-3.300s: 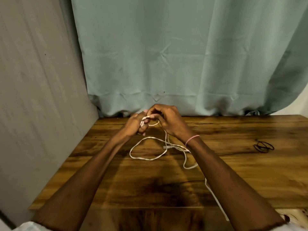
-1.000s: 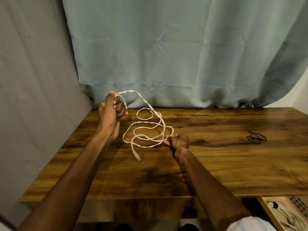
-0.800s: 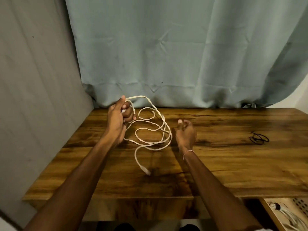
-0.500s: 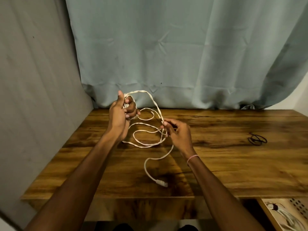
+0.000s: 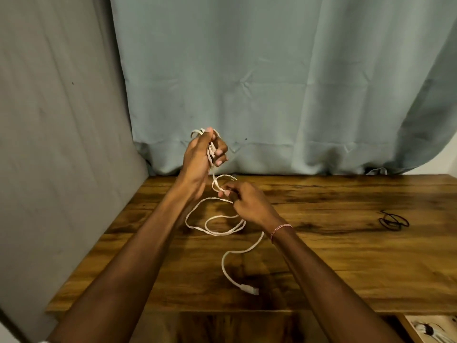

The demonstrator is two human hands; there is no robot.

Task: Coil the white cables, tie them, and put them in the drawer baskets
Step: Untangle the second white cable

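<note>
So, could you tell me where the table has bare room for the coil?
Bare wood lies between the right hand and the black loops, and along the left edge of the table. It is crowded mid-table, where the white cable sprawls from the left hand to its plug.

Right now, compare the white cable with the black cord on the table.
The white cable is held by the left hand and right hand, partly lifted; the black cord lies untouched on the table. The white cable sprawls in loose loops; the black cord is a small tight bundle. Both are thin, looped.
</note>
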